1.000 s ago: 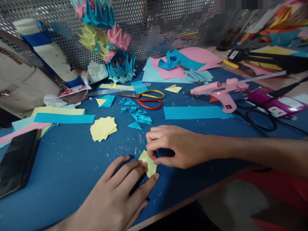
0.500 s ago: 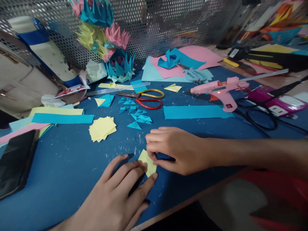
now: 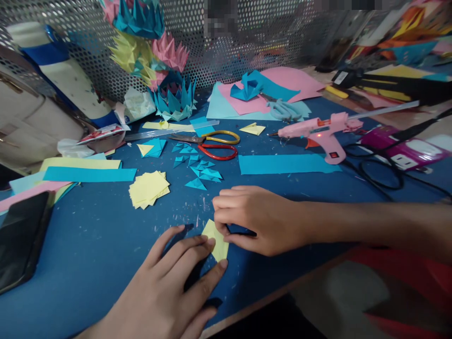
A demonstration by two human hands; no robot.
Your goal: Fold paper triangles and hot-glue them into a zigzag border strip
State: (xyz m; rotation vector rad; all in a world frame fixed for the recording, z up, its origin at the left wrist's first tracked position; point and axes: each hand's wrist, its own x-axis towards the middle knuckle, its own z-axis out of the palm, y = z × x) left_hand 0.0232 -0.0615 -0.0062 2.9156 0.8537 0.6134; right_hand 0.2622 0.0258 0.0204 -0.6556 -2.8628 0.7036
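Note:
A small yellow paper piece point(image 3: 219, 246) lies on the blue table near its front edge, with a crease showing. My left hand point(image 3: 176, 278) has its fingers spread, and its fingertips rest on the paper's left and lower edges. From the right, my right hand point(image 3: 254, 220) has its fingers curled at the paper's right edge, closed on that edge. Beyond the hands are a stack of yellow squares point(image 3: 149, 189) and several small folded blue triangles point(image 3: 205, 170). A blue strip point(image 3: 289, 164) lies behind my right hand.
Scissors point(image 3: 219, 145) lie open-handled behind the triangles. A pink glue gun point(image 3: 325, 132) with a cable and a purple power strip point(image 3: 402, 148) are at right. At left are a phone point(image 3: 24, 235) and paper strips point(image 3: 90, 173). A paper-flower stack point(image 3: 174, 96) stands behind.
My left hand's fingers have shifted slightly, uncovering a little more of the yellow paper's lower tip. My right hand stays at the paper's edge. The view has moved very slightly.

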